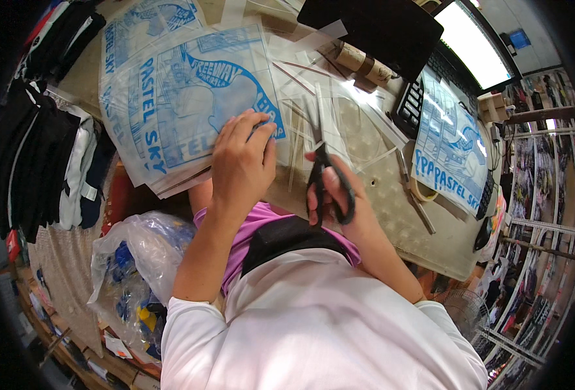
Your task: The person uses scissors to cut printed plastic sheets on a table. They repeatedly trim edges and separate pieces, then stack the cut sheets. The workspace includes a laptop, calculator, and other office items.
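Note:
My left hand (243, 159) lies on a translucent film sheet with blue print (177, 84), fingers spread over its lower right corner. More printed sheets seem to lie beneath it, and the stack overhangs the table's near edge. In my right hand (357, 207) I hold black-handled scissors (320, 158), thumb and fingers through the loops. Their blades point away from me, just right of the stack, over narrow clear film strips (295, 84). The blades look slightly apart, though blur makes this uncertain.
Farther right lie another blue-printed sheet (450, 136), a black keypad (409, 107) and a lit monitor (476, 45). A brown roll (365, 65) sits by a black panel (372, 29). Folded dark garments (27, 156) hang at left, above a clear plastic bag (141, 260).

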The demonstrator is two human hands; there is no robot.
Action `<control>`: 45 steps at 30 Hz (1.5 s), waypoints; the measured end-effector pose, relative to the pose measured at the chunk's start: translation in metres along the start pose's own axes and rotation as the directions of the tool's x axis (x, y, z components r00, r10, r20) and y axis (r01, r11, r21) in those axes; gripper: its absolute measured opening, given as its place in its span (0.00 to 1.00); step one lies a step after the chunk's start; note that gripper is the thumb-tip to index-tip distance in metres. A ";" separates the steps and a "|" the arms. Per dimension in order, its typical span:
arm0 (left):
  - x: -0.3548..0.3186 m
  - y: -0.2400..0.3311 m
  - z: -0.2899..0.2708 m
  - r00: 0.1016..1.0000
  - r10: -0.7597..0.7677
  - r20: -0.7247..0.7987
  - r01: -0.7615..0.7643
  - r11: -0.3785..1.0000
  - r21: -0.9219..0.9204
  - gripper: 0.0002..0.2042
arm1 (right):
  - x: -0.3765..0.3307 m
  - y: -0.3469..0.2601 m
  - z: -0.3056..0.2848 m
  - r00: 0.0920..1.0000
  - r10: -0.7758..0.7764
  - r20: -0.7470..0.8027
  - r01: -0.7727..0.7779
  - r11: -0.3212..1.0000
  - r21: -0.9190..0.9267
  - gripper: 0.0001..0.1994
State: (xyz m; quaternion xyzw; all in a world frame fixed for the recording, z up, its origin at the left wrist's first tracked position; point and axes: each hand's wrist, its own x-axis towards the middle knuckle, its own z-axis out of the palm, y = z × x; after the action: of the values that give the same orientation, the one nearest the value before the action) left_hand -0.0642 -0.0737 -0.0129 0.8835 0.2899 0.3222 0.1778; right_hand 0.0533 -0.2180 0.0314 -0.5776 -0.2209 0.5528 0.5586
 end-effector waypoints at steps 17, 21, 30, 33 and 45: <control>0.012 -0.004 -0.001 0.981 -0.052 -0.185 0.023 0.987 -0.157 0.07 | -0.020 -0.003 -0.031 0.994 0.022 0.110 -0.016 0.998 -0.058 0.33; 0.012 -0.005 -0.002 0.986 -0.023 -0.165 0.008 0.996 -0.091 0.07 | -0.015 -0.002 -0.023 0.993 0.055 0.107 -0.043 0.993 -0.111 0.29; 0.011 -0.007 -0.007 0.976 -0.165 -0.143 0.127 0.961 -0.244 0.10 | -0.013 -0.001 -0.023 0.994 0.046 0.102 -0.036 0.994 -0.102 0.28; 0.013 0.002 -0.011 0.930 -0.309 -0.197 0.241 0.920 -0.309 0.09 | -0.015 0.000 -0.023 0.994 0.022 0.106 -0.012 0.995 -0.100 0.28; 0.006 0.019 0.020 0.974 -0.117 -0.196 0.061 0.961 -0.270 0.05 | -0.025 -0.003 -0.016 0.994 0.096 0.045 -0.089 0.985 -0.146 0.26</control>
State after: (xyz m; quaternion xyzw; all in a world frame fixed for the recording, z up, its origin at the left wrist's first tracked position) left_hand -0.0393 -0.0876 -0.0155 0.7991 0.3017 0.4409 0.2759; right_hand 0.0616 -0.2458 0.0400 -0.6113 -0.2476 0.5757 0.4832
